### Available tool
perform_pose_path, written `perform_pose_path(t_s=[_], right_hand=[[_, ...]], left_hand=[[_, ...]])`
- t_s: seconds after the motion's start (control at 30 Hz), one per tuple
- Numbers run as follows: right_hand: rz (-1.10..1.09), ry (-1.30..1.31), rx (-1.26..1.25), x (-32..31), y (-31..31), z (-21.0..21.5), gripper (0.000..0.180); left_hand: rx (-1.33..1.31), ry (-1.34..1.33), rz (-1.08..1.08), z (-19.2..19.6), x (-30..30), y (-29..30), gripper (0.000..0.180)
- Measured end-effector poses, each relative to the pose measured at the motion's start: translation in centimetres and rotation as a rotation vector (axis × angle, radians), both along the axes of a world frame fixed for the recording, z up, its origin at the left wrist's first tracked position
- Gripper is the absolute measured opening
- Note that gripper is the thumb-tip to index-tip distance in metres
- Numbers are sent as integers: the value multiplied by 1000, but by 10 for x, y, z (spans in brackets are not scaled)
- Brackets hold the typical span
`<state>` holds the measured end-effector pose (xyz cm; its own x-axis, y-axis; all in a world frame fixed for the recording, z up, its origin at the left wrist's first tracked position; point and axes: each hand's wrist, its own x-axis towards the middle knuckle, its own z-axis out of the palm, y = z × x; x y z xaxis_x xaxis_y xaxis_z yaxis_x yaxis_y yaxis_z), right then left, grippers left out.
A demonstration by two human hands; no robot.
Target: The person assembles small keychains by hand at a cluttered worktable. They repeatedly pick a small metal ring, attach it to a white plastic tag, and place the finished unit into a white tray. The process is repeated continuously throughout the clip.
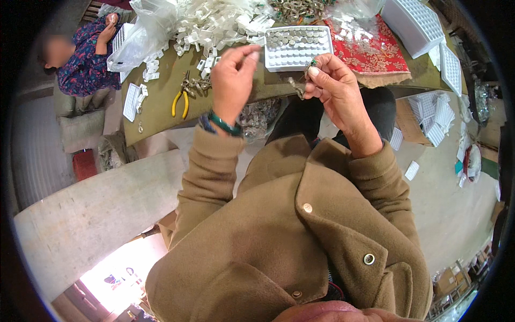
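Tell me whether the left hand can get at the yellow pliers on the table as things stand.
Probably yes. The left hand is raised just right of the yellow pliers, which lie in the open on the table with nothing on top. Its fingers are pinched together, perhaps on something too small to see.

Even, soft daylight is seen throughout, with only faint shadows cast; a blown-out patch is noted at lower left. Heavy fisheye bending and a black vignette are seen at the rim. Slight motion blur is noted on the raised hands point(289, 80).
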<state>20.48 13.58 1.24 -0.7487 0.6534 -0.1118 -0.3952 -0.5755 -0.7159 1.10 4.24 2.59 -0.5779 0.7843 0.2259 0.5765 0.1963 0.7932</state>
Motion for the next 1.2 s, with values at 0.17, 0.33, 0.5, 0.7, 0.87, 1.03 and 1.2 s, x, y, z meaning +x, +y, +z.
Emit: perform_pose_path(t_s=[0.17,0.33,0.5,0.7,0.87,1.03,1.2], right_hand=[[14,7,40,-1,0,-5,7],[33,-44,105,1,0,-5,8],[75,-94,167,-3,-6,-6,5],[83,-105,185,-9,-19,-3,5],[66,-145,185,-7,-28,-1,6],[41,-145,209,-6,-30,1,7],[-47,-56,151,-13,-36,-1,5]], left_hand=[[-60,434,-45,-26,-30,25,16],[-90,490,3,-35,-31,22,11],[-58,352,62,-30,-27,7,13],[22,279,72,-36,-22,9,24],[-24,456,121,-44,-27,21,21],[164,-203,71,-32,-19,-3,17],[381,-1228,-242,-18,19,-40,25]])
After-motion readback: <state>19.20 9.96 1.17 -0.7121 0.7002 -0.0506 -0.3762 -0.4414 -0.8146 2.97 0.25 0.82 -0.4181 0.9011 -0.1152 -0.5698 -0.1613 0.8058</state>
